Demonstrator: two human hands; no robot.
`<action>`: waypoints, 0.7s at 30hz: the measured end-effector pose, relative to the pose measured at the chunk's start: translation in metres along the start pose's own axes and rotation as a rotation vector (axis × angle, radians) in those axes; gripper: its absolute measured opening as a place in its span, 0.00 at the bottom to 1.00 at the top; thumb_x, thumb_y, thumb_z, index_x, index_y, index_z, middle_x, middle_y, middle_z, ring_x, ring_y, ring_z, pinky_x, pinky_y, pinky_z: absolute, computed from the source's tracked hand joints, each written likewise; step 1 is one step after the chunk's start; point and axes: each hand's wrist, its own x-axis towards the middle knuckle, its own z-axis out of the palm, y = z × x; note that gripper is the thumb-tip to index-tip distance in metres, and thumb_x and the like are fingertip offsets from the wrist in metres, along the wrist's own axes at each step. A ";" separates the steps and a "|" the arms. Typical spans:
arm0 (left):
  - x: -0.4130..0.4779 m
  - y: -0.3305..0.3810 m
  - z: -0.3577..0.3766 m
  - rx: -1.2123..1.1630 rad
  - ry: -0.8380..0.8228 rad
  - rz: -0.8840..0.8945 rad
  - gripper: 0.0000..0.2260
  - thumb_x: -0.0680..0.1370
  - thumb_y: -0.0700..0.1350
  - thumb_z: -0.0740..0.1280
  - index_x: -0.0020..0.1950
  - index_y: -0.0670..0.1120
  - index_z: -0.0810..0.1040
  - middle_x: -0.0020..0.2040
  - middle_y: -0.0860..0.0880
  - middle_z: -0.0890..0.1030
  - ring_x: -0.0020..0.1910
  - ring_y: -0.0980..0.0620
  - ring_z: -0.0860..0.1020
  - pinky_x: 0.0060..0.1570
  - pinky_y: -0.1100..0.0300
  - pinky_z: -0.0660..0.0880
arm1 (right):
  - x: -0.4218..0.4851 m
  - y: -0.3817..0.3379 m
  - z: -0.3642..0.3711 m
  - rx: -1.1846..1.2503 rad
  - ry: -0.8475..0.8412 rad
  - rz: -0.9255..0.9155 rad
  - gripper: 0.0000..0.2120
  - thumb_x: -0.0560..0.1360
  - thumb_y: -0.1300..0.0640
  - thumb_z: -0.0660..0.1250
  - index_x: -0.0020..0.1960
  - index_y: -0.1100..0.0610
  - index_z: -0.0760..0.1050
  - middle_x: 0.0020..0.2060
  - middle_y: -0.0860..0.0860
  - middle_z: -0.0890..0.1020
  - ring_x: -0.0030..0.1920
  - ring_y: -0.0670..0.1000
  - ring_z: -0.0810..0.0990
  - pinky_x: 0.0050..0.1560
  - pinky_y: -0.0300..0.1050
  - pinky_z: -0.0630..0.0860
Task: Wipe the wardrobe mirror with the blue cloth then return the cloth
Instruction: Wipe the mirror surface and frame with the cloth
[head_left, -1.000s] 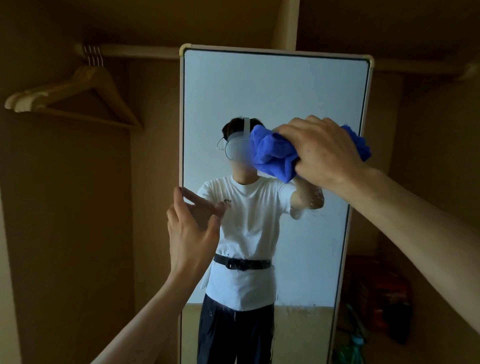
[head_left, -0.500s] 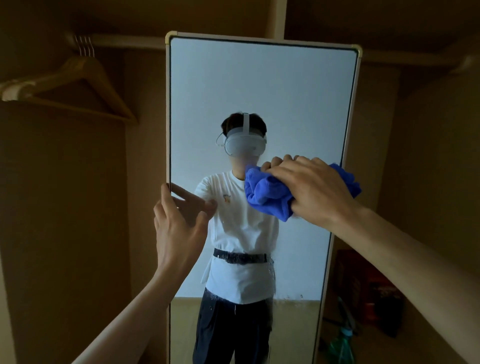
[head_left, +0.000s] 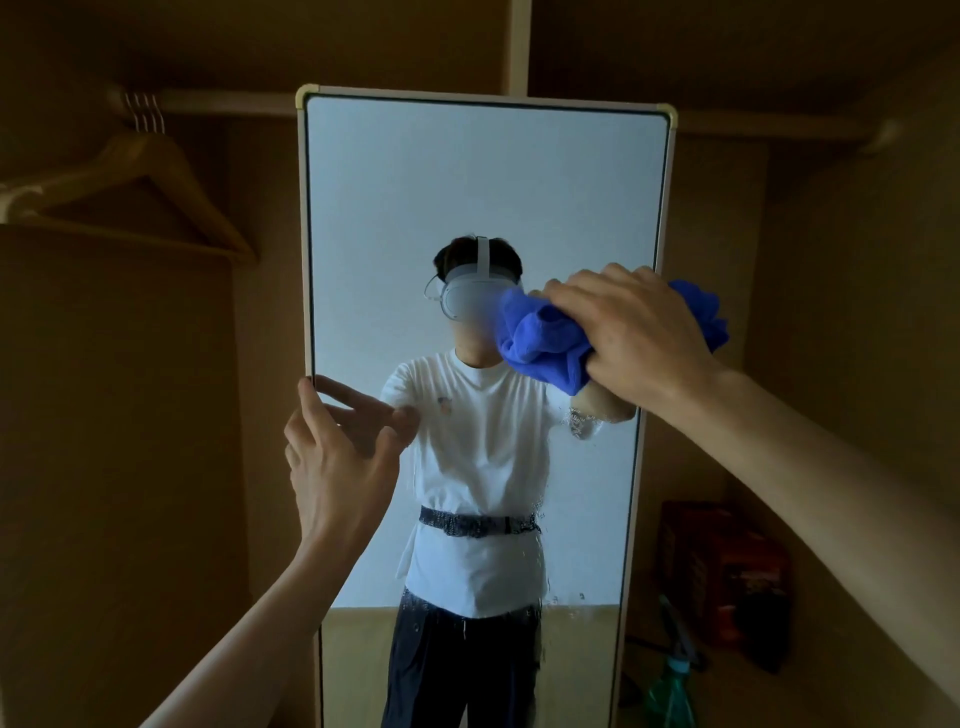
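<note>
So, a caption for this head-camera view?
Blue cloth bunched in the right hand presses the mirror; the left hand touches its edge.

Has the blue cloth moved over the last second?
Yes. Measured from the top of the mirror, the blue cloth dropped, then rose partway again.

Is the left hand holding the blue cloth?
No, the right hand grips the crumpled blue cloth, while the left hand touches the white-framed mirror at its left edge.
</note>
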 end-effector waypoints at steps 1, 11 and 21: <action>0.000 -0.001 0.000 -0.001 0.002 0.002 0.41 0.78 0.51 0.69 0.83 0.53 0.45 0.79 0.42 0.57 0.77 0.38 0.60 0.71 0.35 0.66 | -0.007 0.000 0.004 0.014 -0.009 -0.007 0.12 0.74 0.61 0.67 0.57 0.53 0.76 0.48 0.50 0.80 0.47 0.56 0.77 0.50 0.54 0.71; -0.002 -0.004 0.000 0.006 0.001 0.008 0.42 0.77 0.52 0.69 0.83 0.53 0.45 0.79 0.42 0.57 0.77 0.38 0.60 0.71 0.37 0.67 | -0.055 -0.007 0.026 0.073 -0.111 -0.033 0.13 0.77 0.60 0.62 0.61 0.52 0.76 0.48 0.48 0.80 0.51 0.55 0.78 0.51 0.54 0.74; -0.002 -0.002 -0.007 0.006 -0.030 0.006 0.42 0.76 0.57 0.67 0.82 0.55 0.45 0.78 0.41 0.59 0.76 0.37 0.63 0.67 0.36 0.71 | -0.017 0.032 -0.014 0.038 0.009 0.069 0.18 0.72 0.63 0.69 0.62 0.54 0.78 0.51 0.52 0.82 0.50 0.59 0.79 0.52 0.55 0.69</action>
